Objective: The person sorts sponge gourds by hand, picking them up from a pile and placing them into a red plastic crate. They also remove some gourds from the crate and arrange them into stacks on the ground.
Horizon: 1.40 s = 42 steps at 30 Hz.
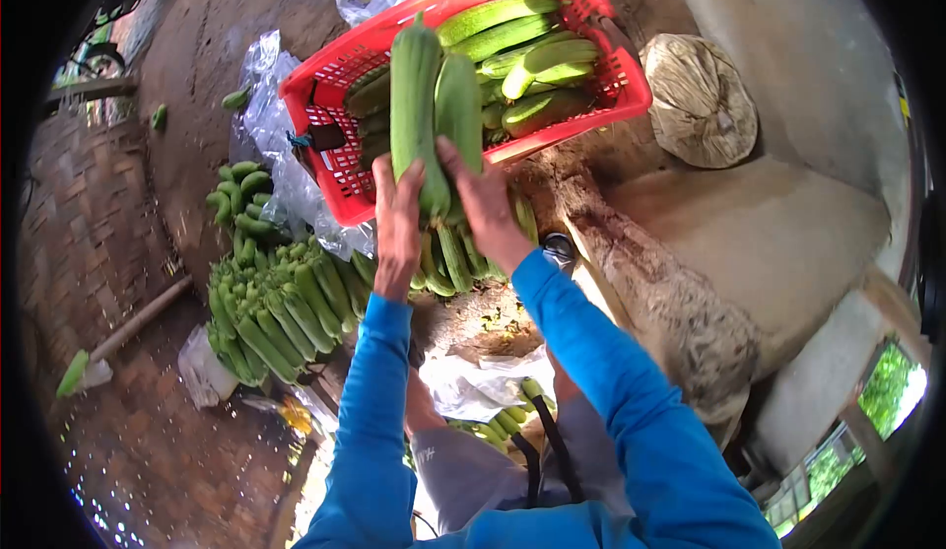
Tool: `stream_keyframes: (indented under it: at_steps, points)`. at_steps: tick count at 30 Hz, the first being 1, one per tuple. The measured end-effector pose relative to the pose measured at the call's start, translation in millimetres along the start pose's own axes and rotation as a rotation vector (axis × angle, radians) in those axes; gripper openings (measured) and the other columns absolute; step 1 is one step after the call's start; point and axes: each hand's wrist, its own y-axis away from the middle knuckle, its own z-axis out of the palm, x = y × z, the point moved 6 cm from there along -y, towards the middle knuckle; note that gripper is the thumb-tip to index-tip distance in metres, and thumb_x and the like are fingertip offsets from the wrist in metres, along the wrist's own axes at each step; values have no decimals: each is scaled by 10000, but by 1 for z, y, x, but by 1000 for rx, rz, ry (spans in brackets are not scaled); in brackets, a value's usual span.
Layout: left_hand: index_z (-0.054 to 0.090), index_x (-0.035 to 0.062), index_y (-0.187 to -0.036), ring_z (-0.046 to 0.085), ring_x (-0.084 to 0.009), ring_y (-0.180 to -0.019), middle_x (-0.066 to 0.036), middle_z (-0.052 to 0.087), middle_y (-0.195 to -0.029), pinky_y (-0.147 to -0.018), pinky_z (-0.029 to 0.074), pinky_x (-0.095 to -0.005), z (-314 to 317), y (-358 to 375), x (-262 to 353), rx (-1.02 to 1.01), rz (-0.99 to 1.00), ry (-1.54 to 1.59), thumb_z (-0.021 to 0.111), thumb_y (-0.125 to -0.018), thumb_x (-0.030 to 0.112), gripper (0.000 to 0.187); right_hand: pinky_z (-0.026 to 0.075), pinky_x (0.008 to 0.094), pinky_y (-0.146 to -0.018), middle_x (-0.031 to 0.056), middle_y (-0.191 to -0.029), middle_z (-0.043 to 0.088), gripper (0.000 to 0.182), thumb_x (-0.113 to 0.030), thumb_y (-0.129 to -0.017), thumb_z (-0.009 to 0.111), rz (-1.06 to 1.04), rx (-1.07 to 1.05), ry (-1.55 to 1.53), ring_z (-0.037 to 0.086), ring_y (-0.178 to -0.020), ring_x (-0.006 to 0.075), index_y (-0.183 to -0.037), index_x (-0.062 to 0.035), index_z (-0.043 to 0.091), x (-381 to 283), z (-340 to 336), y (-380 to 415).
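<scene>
Both hands hold a pair of large green gourds side by side over the near left part of a red plastic basket [631, 81]. My left hand [398, 216] is closed round the left gourd [414, 105] near its lower end. Against the right gourd [458, 110], my right hand [483, 199] presses from the other side, its fingers bent over the surface. Several more green gourds [547, 61] lie inside the basket, and the held pair hides some of its contents.
Many slender green vegetables [286, 312] are heaped at the left, beside clear plastic wrapping [296, 189]. A tied sack [700, 101] stands right of the basket. A wooden stick [141, 319] lies at the far left. More vegetables [503, 426] lie between the person's legs.
</scene>
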Motion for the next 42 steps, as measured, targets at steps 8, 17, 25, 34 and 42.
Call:
stream_keyframes:
  at_steps: [8, 17, 25, 34, 42]
  points:
    - [454, 33, -1232, 403, -138, -908, -61, 483, -1020, -795, 343, -306, -146, 113, -33, -231, -66, -109, 543, -930, 343, 442, 505, 252, -762, 53, -1023, 675, 445, -373, -885, 701, 77, 175, -351, 614, -881, 102, -1131, -8, 631, 114, 88, 163]
    - [471, 21, -1128, 468, -152, -915, -62, 517, -979, -830, 394, -307, -259, 212, -95, -524, -367, -325, 561, -905, 322, 386, 452, 287, -783, 41, -1018, 633, 558, -476, -871, 686, 236, 356, -468, 544, -910, 112, -1182, -21, 597, 267, 148, 316]
    - [481, 30, -1152, 461, -188, -981, -97, 507, -1061, -901, 374, -337, -219, 257, -103, -798, -391, -439, 526, -924, 337, 385, 446, 289, -907, 90, -1234, 588, 636, -509, -904, 616, 279, 428, -586, 551, -1101, 176, -1357, -81, 489, 284, 117, 368]
    - [481, 2, -1123, 434, -192, -947, -89, 468, -1036, -876, 366, -319, -162, 289, -125, -1068, -227, -710, 458, -964, 328, 363, 504, 299, -827, 66, -1056, 680, 551, -553, -889, 595, 105, 826, -565, 648, -961, 183, -1215, -110, 627, 296, 75, 415]
    - [433, -7, -1340, 307, -242, -1281, -156, 328, -1378, -1064, 247, -325, -138, 352, -176, -1384, -250, -948, 436, -965, 437, 581, 514, 260, -771, 56, -1049, 665, 572, -477, -864, 687, -65, 845, -1143, 626, -910, 103, -1186, -12, 598, 398, 59, 427]
